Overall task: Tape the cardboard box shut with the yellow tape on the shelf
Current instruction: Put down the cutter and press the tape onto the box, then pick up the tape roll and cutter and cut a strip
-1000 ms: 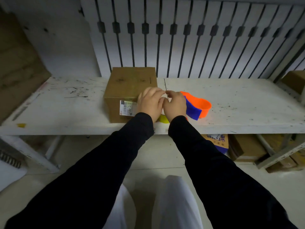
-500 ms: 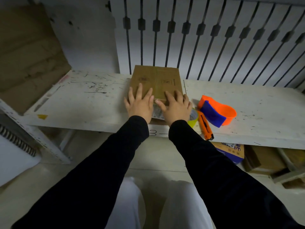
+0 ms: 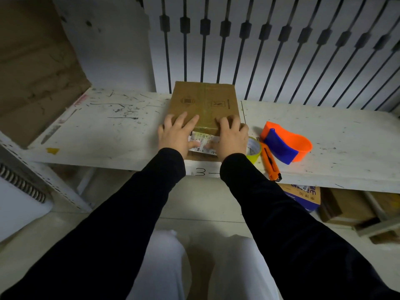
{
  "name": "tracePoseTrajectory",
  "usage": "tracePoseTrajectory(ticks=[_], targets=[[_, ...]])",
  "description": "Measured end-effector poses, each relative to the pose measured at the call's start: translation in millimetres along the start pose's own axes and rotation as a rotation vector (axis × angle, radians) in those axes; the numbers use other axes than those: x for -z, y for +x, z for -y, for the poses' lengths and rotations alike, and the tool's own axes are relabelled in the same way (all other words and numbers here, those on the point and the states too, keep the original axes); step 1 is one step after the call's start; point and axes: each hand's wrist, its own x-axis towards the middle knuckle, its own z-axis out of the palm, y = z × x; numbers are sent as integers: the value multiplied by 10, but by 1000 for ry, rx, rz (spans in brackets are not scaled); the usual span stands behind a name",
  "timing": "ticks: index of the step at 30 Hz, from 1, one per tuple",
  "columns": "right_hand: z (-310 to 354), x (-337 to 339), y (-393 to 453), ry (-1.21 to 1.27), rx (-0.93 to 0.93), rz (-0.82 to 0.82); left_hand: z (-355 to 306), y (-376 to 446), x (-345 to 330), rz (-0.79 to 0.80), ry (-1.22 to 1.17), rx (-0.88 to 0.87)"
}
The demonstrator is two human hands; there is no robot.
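Cardboard is pressed flat under both palms: the cardboard box [image 3: 204, 102] sits on the white shelf [image 3: 121, 131], near its front edge, and a glossy strip of tape appears to run along the top seam and over the near edge. The left hand [image 3: 178, 134] is laid at the box's 7 o'clock corner with fingers spread and nothing gripped; the right hand [image 3: 232, 135] is laid at 5 o'clock, fingers slightly curled over the top edge, likewise closed on nothing. The yellow tape [image 3: 254, 149] roll lies at 3 o'clock of the box, just beside the right wrist, with an orange utility knife [image 3: 271, 163] touching it and an orange-and-blue tape dispenser [image 3: 285, 142] farther out. If pressure is applied unevenly, wrinkles or lifted tape ends could result. The box could be pushed toward 12 o'clock, and the roll could be nudged off the shelf by the sleeve.
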Motion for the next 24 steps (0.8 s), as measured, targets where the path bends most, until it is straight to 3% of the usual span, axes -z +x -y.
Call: tracePoseTrajectory(ticks=[9, 13, 16, 20, 24], targets=[[193, 0, -40, 95, -73, -14, 87, -53, 99, -24, -33, 28], [100, 26, -61, 202, -5, 40, 120, -79, 169, 12, 23, 53], [-38, 77, -142, 353, 56, 60, -26, -163, 141, -83, 128, 71], [-230, 160, -217, 374, 20, -81, -450, -224, 122, -203, 65, -83], [-496, 290, -229, 394, -9, -102, -928, -237, 70, -290, -3, -312]])
